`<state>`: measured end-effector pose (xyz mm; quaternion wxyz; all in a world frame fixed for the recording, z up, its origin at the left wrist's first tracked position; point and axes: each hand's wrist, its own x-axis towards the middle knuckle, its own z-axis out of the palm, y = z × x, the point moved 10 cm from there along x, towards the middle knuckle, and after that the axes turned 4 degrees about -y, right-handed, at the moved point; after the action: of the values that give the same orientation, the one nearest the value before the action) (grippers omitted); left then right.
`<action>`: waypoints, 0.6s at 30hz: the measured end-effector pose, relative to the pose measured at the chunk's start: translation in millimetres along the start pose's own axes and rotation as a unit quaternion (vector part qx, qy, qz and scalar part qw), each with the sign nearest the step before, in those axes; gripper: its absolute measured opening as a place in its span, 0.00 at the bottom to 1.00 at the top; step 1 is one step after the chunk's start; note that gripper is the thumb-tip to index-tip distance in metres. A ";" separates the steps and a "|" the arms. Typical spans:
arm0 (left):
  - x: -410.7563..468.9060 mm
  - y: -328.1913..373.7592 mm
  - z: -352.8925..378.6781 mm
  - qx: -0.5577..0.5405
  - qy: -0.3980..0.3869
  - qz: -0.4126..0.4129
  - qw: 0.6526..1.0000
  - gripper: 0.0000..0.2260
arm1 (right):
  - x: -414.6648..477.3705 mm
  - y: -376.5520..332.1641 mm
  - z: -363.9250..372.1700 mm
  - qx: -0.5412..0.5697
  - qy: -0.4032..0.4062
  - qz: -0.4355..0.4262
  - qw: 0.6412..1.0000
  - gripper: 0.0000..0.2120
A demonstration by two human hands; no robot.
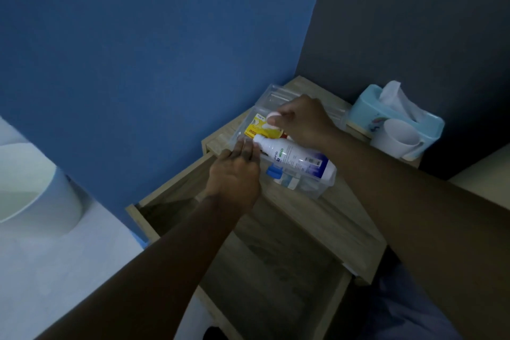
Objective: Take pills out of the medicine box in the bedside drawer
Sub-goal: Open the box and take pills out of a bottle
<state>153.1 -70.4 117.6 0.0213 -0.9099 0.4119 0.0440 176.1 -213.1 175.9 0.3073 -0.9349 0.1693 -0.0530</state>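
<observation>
A clear plastic medicine box (pixel 311 188) stands on top of the wooden bedside table (pixel 331 218), its clear lid (pixel 271 96) tipped back toward the wall. Inside lie a white bottle with a blue label (pixel 295 157), a yellow pill pack (pixel 259 127) and a small item with a blue cap (pixel 273 171). My left hand (pixel 234 174) rests flat against the box's near left side, fingers together. My right hand (pixel 300 121) is inside the box above the yellow pack, fingertips pinched on a small white round thing (pixel 271 119).
The drawer (pixel 265 279) below is pulled out toward me and looks bare. A light-blue tissue box (pixel 397 116) and a white mug (pixel 397 138) stand at the table's back right. Blue wall on the left, dark wall behind. A pale round bin (pixel 33 188) is at far left.
</observation>
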 end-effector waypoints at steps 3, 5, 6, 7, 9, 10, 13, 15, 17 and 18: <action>1.3 -4.7 -21.5 -0.075 0.004 -0.008 0.997 0.24 | -26.3 -0.5 -3.3 0.143 -0.046 0.019 0.988 0.17; -5.7 -11.5 -50.1 -0.195 0.059 -0.026 0.979 0.23 | -44.8 -2.1 -10.1 0.200 -0.056 0.032 0.978 0.14; -12.2 -11.5 -65.5 -0.248 0.098 -0.020 0.964 0.24 | -54.5 -4.2 -14.4 0.217 -0.061 0.034 0.974 0.11; -21.0 -8.9 -80.0 -0.291 0.130 -0.007 0.948 0.26 | -64.7 -6.6 -19.1 0.235 -0.066 0.034 0.969 0.08; -38.7 1.3 -99.9 -0.333 0.156 0.022 0.930 0.27 | -86.3 -12.0 -30.7 0.280 -0.071 0.030 0.957 0.05; -47.0 6.5 -106.9 -0.342 0.161 0.031 0.925 0.25 | -97.3 -13.5 -36.1 0.303 -0.072 0.027 0.950 0.04; -72.2 20.8 -122.1 -0.374 0.165 0.040 0.912 0.17 | -131.0 -18.3 -49.4 0.345 -0.077 0.015 0.935 0.08; -90.0 29.1 -132.2 -0.368 0.185 0.025 0.911 0.16 | -151.2 -22.0 -56.3 0.376 -0.088 0.005 0.923 0.08; -108.1 38.0 -141.7 -0.367 0.214 0.016 0.905 0.14 | -169.3 -26.7 -63.5 0.397 -0.103 -0.005 0.912 0.09; -115.6 43.3 -143.4 -0.376 0.214 0.012 0.901 0.13 | -177.2 -28.8 -67.5 0.394 -0.107 -0.009 0.913 0.11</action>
<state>53.6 -23.2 271.5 -0.4116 -0.8329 0.3699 -0.0003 4.5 -167.1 248.2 0.6668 -0.7393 0.0925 -0.0179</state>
